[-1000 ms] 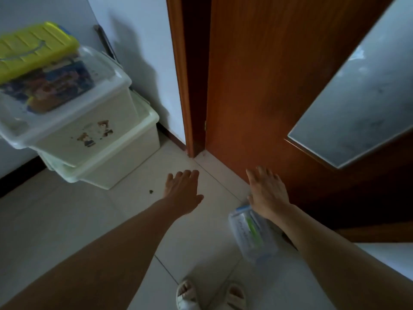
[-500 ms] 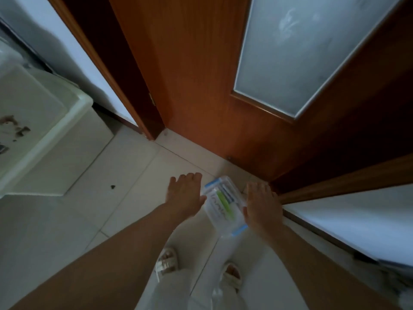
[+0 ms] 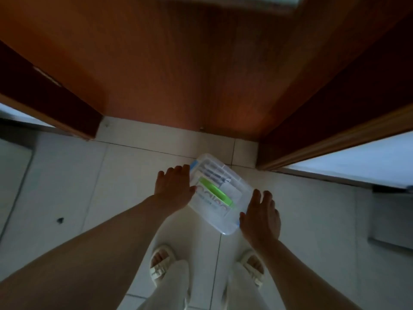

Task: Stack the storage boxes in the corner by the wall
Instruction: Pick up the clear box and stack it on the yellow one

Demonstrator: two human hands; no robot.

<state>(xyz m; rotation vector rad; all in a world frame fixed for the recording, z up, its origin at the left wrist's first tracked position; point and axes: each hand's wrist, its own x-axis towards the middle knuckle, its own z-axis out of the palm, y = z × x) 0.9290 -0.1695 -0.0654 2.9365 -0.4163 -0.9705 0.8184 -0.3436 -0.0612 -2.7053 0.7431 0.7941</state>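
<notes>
A small clear plastic storage box point(image 3: 218, 193) with blue clips and a green item inside lies on the white tiled floor, in front of the wooden door. My left hand point(image 3: 173, 187) is at the box's left edge, fingers spread, thumb touching its lid. At the box's right end is my right hand point(image 3: 260, 217), fingers apart, palm against the blue clip. Neither hand has closed around the box. The stack of large boxes is out of view.
A brown wooden door point(image 3: 178, 63) and its frame point(image 3: 335, 144) fill the upper view. My feet in white sandals point(image 3: 162, 265) stand just below the box. A dark speck point(image 3: 60, 219) lies on the floor tiles at the left.
The view has swung right and down, away from the stacked large boxes. Both hands have come down to either side of the small clear box.
</notes>
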